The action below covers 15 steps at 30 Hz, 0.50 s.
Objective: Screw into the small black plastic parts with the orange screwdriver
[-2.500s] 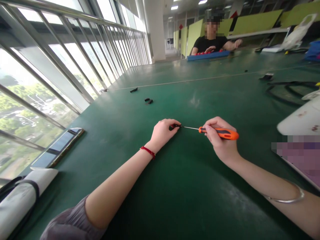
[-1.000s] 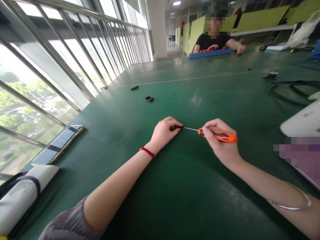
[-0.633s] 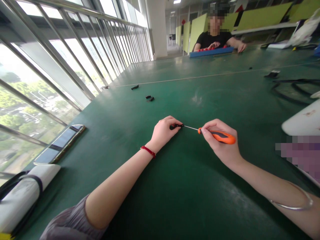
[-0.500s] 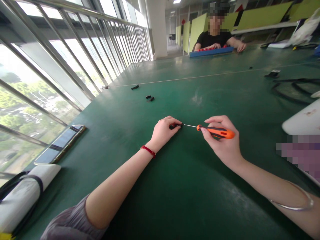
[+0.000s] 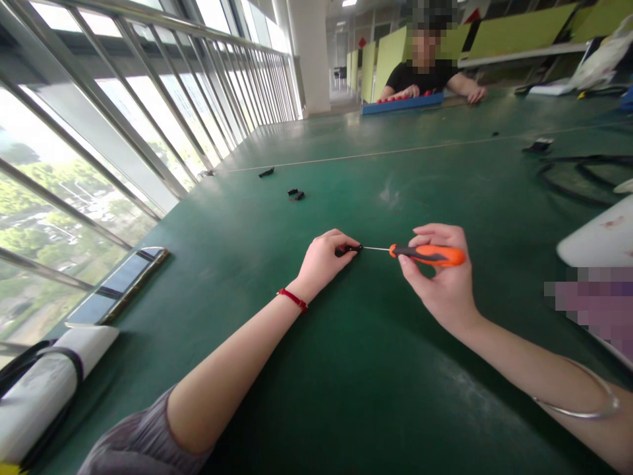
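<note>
Near the middle of the green table [image 5: 341,369], my left hand [image 5: 326,259] pinches a small black part [image 5: 354,249] between thumb and fingers, close to the tabletop. My right hand [image 5: 448,284] grips the orange and black handle of a screwdriver [image 5: 435,255]. Its thin metal shaft points left, and the tip meets the right end of the black part. How the tip sits in the part is too small to tell.
Small black pieces [image 5: 299,196] and another black piece [image 5: 266,173] lie beyond my left hand. A phone [image 5: 123,284] and a white object with a black cable [image 5: 54,389] are at left. A person [image 5: 420,76] sits across behind a blue tray [image 5: 403,104].
My right hand has turned the screwdriver handle and its fingers have shifted slightly. My left hand holds nearly still. Across the table, the blue tray has moved left.
</note>
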Each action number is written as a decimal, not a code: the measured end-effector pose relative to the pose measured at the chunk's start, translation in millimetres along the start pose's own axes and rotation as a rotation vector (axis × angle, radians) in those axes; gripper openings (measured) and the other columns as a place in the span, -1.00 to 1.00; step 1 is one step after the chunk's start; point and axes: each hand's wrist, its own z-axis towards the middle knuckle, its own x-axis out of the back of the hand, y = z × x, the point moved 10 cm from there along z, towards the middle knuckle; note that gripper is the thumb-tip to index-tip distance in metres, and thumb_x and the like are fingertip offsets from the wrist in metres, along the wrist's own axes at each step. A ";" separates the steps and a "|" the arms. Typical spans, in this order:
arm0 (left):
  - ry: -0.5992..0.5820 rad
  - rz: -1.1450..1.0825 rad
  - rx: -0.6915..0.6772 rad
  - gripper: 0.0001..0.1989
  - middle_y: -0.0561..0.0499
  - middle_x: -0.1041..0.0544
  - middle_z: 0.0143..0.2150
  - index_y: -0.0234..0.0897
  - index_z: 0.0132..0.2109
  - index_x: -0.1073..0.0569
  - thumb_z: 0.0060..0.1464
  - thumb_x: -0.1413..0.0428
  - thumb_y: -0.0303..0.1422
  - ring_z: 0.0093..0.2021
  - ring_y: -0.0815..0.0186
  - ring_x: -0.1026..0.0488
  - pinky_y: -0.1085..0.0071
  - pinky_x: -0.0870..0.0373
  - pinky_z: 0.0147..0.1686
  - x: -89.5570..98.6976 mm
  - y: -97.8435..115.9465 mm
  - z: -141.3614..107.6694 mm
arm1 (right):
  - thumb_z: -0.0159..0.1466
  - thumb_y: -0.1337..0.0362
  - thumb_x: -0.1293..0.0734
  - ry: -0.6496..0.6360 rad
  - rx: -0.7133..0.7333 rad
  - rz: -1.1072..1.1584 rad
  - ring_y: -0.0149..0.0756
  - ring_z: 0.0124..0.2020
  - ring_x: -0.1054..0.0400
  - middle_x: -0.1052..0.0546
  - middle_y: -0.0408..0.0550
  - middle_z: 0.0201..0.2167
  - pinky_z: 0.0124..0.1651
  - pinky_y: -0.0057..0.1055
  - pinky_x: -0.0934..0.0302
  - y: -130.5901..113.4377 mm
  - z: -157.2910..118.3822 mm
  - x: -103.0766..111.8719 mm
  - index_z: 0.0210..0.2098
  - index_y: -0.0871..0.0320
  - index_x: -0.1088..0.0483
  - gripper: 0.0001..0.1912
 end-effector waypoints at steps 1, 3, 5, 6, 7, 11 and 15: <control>0.000 -0.003 -0.001 -0.83 0.01 -0.52 -0.24 -0.24 -0.21 -0.55 0.04 -0.11 -0.46 -0.30 0.36 -0.45 0.43 -0.42 -0.27 0.0 0.3 -0.1 | 0.10 0.37 -0.36 -0.013 -0.009 0.015 -0.35 -0.54 -0.30 -0.35 -0.18 -0.48 -0.46 -0.35 -0.26 1.1 -0.1 -1.1 -0.22 0.02 -0.25 -0.71; -0.003 -0.012 -0.006 -0.83 0.00 -0.52 -0.24 -0.25 -0.21 -0.55 0.04 -0.11 -0.47 -0.30 0.37 -0.44 0.44 -0.42 -0.27 0.1 1.2 -0.2 | 0.12 0.35 -0.35 -0.061 -0.049 0.003 -0.36 -0.57 -0.28 -0.33 -0.20 -0.53 -0.53 -0.38 -0.21 4.2 -1.2 -4.9 -0.23 0.02 -0.26 -0.75; -0.005 -0.025 -0.011 -0.83 0.00 -0.51 -0.24 -0.26 -0.22 -0.56 0.04 -0.11 -0.47 -0.31 0.37 -0.44 0.44 -0.42 -0.27 0.1 1.7 0.0 | 0.14 0.33 -0.35 -0.109 -0.079 -0.039 -0.38 -0.61 -0.27 -0.33 -0.22 -0.60 -0.55 -0.39 -0.18 5.6 -2.8 -8.5 -0.29 0.04 -0.29 -0.84; -0.004 -0.030 -0.012 -0.84 0.00 -0.51 -0.23 -0.26 -0.21 -0.56 0.04 -0.11 -0.46 -0.31 0.38 -0.44 0.44 -0.42 -0.27 0.0 1.5 0.1 | 0.15 0.32 -0.34 -0.121 -0.079 -0.058 -0.38 -0.61 -0.27 -0.32 -0.23 -0.62 -0.54 -0.39 -0.18 4.8 -3.2 -9.2 -0.32 0.05 -0.30 -0.87; -0.004 -0.034 -0.010 -0.84 0.00 -0.51 -0.23 -0.26 -0.21 -0.56 0.04 -0.11 -0.46 -0.31 0.38 -0.44 0.44 -0.42 -0.26 0.0 1.0 0.2 | 0.15 0.32 -0.34 -0.114 -0.064 -0.067 -0.38 -0.62 -0.27 -0.32 -0.24 -0.63 -0.52 -0.38 -0.19 2.8 -3.0 -8.5 -0.33 0.05 -0.30 -0.88; -0.002 -0.037 -0.004 -0.84 0.00 -0.51 -0.23 -0.25 -0.21 -0.56 0.04 -0.12 -0.46 -0.31 0.37 -0.44 0.43 -0.43 -0.26 -0.2 -0.8 0.0 | 0.09 0.38 -0.36 -0.014 0.026 -0.051 -0.36 -0.53 -0.31 -0.34 -0.19 -0.51 -0.45 -0.36 -0.25 -5.1 -0.9 0.0 -0.28 0.04 -0.27 -0.77; -0.007 -0.044 -0.001 -0.84 -0.01 -0.52 -0.22 -0.25 -0.22 -0.56 0.03 -0.12 -0.46 -0.30 0.36 -0.45 0.43 -0.43 -0.26 -0.4 -1.1 -0.3 | 0.11 0.36 -0.35 -0.075 -0.032 -0.056 -0.39 -0.61 -0.23 -0.30 -0.25 -0.61 -0.51 -0.38 -0.19 1.8 -1.5 -5.5 -0.27 0.04 -0.28 -0.78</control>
